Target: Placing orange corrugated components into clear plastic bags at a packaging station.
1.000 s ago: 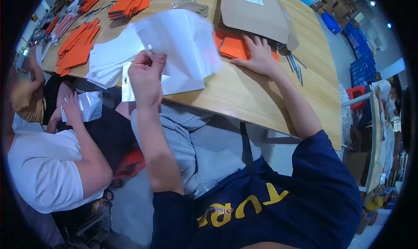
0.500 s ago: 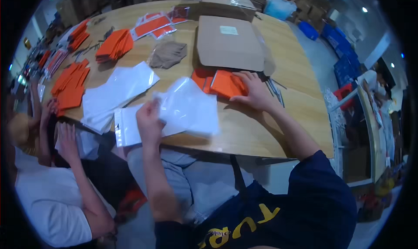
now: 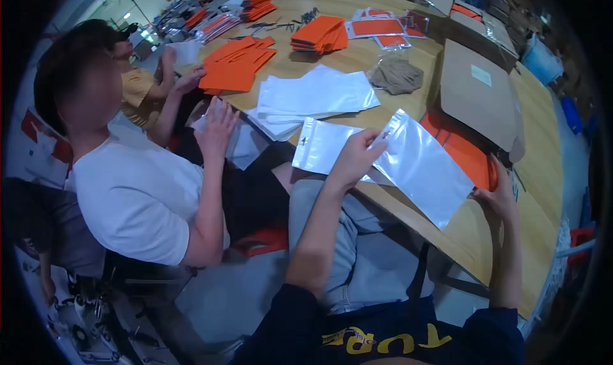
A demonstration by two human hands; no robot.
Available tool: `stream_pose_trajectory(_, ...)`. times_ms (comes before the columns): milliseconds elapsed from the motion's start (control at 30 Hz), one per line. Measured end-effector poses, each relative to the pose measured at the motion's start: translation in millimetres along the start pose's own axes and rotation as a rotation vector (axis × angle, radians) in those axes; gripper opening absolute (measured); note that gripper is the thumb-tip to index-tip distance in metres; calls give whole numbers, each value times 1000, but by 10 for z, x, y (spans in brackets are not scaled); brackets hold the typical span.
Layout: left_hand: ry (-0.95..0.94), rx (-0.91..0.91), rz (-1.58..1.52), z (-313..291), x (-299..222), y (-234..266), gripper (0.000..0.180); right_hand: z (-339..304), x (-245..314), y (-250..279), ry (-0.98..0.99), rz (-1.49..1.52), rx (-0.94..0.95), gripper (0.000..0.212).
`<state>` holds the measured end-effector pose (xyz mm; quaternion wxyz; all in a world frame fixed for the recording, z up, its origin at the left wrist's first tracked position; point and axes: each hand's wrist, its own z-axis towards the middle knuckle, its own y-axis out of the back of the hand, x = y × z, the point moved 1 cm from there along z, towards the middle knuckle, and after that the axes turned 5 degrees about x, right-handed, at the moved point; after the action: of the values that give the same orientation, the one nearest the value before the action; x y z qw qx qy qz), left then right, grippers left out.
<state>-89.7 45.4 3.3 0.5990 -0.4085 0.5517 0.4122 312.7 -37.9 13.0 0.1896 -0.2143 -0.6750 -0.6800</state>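
Between the thumb and fingers of my left hand (image 3: 357, 159) is one end of a white plastic zip bag (image 3: 426, 170). The bag slants down toward the table's front edge, and its far corner comes close to my right hand (image 3: 501, 191). That hand has its thumb and fingers closed on the right end of a flat orange piece (image 3: 465, 155) beside the cardboard box. The bag covers part of this orange piece. Another white zip bag (image 3: 325, 149) lies beneath my left hand, partly hidden by it.
A stack of white bags (image 3: 313, 95) lies farther left. Beyond are orange stacks (image 3: 319, 34), a brown bundle in clear plastic (image 3: 397, 76) and an open cardboard box (image 3: 479, 97). A co-worker in a white shirt (image 3: 137, 192) sits close on my left, hands at the table edge.
The view has swung left, bringing the co-workers in. My left hand's bag, blurred before, now hangs out flat to the right. My right hand has shifted to the orange piece's right end.
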Motion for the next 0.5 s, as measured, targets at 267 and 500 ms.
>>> stream_pose_trajectory(267, -122, 14, -410, -18, -88, -76, 31, -51, -192, -8, 61, 138, -191, 112)
stream_pose_trajectory(500, -38, 149, -751, -7, 20, 120, 29, -129, -97, 133, 191, 494, -396, 79)
